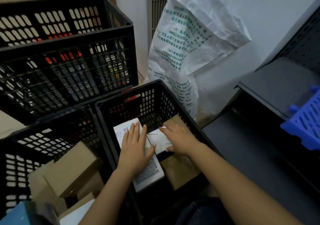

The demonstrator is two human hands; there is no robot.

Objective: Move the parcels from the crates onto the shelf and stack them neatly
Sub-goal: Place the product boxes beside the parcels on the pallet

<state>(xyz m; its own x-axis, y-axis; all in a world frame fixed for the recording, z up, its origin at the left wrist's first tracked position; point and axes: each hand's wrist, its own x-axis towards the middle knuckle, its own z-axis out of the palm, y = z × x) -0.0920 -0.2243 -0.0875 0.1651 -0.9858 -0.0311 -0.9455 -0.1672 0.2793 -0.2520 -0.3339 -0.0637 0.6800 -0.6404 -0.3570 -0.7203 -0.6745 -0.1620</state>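
Note:
A black crate (pixel 128 93) in front of me holds a long white parcel (pixel 149 174) with printed labels, a small white parcel (pixel 158 140) and brown cardboard parcels (pixel 180 171). My left hand (pixel 135 148) lies flat on the long white parcel, fingers straight. Over the small white parcel my right hand (pixel 180 138) reaches from above, thumb at its near edge and fingers over its far edge. The dark shelf (pixel 251 155) stands to the right of the crate.
A second black crate (pixel 15 155) at lower left holds brown boxes (pixel 69 167). Stacked black crates (pixel 65 51) stand behind. A white printed sack (pixel 190 51) leans on the wall. A blue plastic basket (pixel 306 120) sits on the shelf at right.

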